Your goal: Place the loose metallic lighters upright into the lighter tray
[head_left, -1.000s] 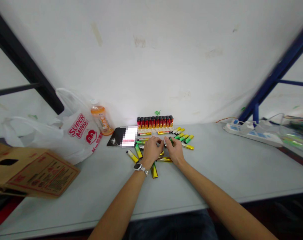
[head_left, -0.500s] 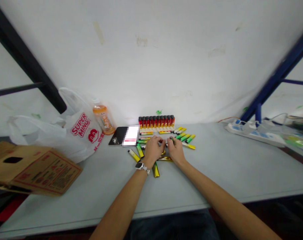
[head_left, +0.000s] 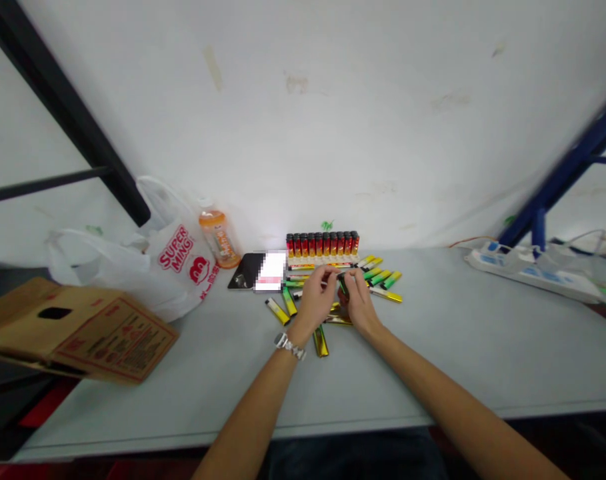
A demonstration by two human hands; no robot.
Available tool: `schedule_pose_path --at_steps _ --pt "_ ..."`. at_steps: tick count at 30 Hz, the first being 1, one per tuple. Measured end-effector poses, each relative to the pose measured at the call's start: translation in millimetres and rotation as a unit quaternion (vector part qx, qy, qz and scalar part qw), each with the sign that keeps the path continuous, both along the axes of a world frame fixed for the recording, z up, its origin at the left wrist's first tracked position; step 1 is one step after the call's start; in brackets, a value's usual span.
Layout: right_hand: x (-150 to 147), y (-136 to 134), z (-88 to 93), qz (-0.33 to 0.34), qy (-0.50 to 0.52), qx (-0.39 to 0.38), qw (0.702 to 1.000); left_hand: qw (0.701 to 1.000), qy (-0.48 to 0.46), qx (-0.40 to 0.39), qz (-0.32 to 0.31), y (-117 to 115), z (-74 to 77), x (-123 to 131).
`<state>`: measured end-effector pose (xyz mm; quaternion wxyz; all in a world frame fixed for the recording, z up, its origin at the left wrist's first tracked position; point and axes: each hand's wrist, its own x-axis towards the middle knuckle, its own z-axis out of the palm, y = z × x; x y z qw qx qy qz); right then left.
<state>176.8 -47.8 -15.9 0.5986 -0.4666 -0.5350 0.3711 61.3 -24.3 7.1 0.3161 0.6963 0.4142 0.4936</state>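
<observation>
Pinching a dark-and-green piece (head_left: 343, 285) in the right hand (head_left: 361, 304), now tipped into clearer view, beside a curled left hand (head_left: 318, 295) with grip too hidden to tell, so still mid-handling.

yellow-and-green sticks (head_left: 277, 311) and black-topped, red-to-gold cylinders (head_left: 323, 245) on a pale grey tabletop (head_left: 433, 347).
by the left edge, a brown carton (head_left: 113, 337) with red print and a white plastic bag (head_left: 155, 270) with red lettering; near the back edge, an orange bottle (head_left: 221, 241); toward the back right corner, a white power strip (head_left: 527, 272) patched with blue.
</observation>
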Motion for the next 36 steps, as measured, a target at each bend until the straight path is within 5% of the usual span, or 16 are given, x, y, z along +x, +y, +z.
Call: schedule_pose_path --at_steps 9,19,27,36 --pt "-9 7 9.8 0.069 -0.087 0.041 0.993 0.998 -0.021 -0.025 -0.052 3 9.4 -37" --pt "-6 23 3.5 0.020 -0.182 0.037 0.982 0.972 0.213 0.100 0.007 77 64.4 -107" --pt "-3 24 -4.2 0.035 -0.215 0.032 0.976 0.954 0.285 0.088 0.015 130 48.2 -113" --pt "-1 22 -1.1 0.017 -0.235 0.039 0.971 0.954 0.287 0.083 0.013 135 37.2 -113"
